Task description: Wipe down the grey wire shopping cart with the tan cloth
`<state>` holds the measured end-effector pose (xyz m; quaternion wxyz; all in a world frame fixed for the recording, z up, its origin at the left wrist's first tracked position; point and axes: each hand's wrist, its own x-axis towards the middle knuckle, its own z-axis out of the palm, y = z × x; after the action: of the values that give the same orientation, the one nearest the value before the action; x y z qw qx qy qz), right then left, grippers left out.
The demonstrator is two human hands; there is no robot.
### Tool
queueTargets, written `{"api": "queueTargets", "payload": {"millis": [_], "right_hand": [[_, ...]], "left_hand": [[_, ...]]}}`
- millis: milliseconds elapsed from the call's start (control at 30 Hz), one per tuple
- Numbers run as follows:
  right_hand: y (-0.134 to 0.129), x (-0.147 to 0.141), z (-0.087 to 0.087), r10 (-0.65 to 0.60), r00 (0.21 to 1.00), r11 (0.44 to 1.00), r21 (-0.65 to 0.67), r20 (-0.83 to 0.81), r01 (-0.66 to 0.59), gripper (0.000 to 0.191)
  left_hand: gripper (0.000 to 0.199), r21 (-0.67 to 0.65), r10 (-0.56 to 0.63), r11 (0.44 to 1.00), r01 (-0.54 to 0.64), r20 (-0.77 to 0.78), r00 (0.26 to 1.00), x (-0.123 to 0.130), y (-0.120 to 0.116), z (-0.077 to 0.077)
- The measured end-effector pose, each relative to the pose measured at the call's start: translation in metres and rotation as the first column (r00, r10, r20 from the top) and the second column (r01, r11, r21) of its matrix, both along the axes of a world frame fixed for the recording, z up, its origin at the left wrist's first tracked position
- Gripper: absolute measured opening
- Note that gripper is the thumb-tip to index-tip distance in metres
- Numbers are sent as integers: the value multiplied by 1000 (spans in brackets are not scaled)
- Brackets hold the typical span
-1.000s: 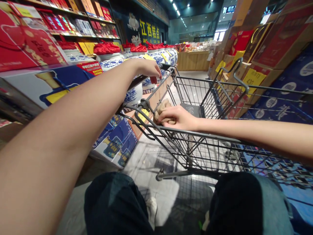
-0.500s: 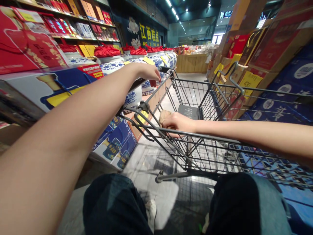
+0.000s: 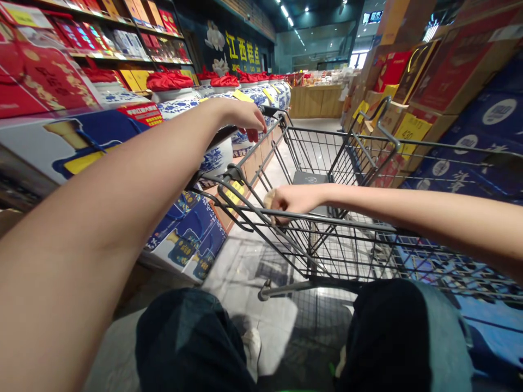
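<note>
A black wire shopping cart [image 3: 359, 226] stands in front of my knees, its handle end towards the left. My left hand [image 3: 246, 117] lies over the cart's handle [image 3: 220, 136], fingers curled down on its far side. Inside the basket, my right hand [image 3: 293, 201] is closed on a tan cloth [image 3: 269, 199], bunched against the wires near the handle end. Part of the cloth is hidden under the fingers. A dark grey panel [image 3: 310, 178] lies behind the right wrist.
Blue-and-white jars with red cloth tops [image 3: 169, 81] line the left side, beside stacked boxed goods [image 3: 192, 239]. Stacked cartons [image 3: 445, 76] and blue boxes [image 3: 486, 147] rise on the right. A wooden counter [image 3: 316, 102] stands at the far end of the tiled floor [image 3: 241, 283].
My right hand has shifted slightly up with the cloth, its wrist higher above the cart's rail. The left hand stays on the handle. The view has turned slightly right.
</note>
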<state>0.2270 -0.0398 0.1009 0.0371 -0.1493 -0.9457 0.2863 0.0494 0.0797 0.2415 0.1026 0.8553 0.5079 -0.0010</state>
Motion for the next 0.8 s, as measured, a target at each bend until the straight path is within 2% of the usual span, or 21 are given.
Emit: {"api": "queueTargets", "payload": {"millis": [67, 100, 167, 267, 367, 500, 567, 733, 800], "right_hand": [[3, 2, -12, 53, 984, 994, -105, 173, -35, 17], [4, 3, -16, 46, 977, 991, -133, 209, -18, 16], [3, 5, -15, -22, 979, 989, -139, 202, 51, 18], [1, 6, -6, -123, 988, 986, -102, 89, 132, 24], [2, 5, -5, -98, 991, 984, -140, 88, 110, 22], [2, 4, -13, -31, 966, 975, -204, 258, 86, 13], [0, 5, -10, -60, 968, 975, -195, 242, 109, 13], [-1, 5, 9, -239, 970, 958, -152, 38, 242, 19], [1, 4, 6, -222, 972, 954, -186, 76, 233, 20]], "left_hand": [[47, -19, 2, 1000, -3, -18, 1000, 0, -2, 1], [46, -24, 1, 1000, -2, -26, 1000, 1, -3, 1], [44, -20, 1, 1000, -2, -31, 1000, 2, -6, 2], [40, 2, 18, 1000, -18, -22, 1000, 4, -11, 3], [38, 22, 30, 999, -29, -21, 999, 5, -13, 4], [35, 27, 32, 999, -31, -42, 999, 4, -11, 2], [35, 26, 33, 999, -32, -46, 998, 4, -11, 1], [35, 24, 31, 999, -30, -21, 999, 6, -14, 3], [35, 28, 27, 999, -26, -21, 999, 6, -13, 3]]}}
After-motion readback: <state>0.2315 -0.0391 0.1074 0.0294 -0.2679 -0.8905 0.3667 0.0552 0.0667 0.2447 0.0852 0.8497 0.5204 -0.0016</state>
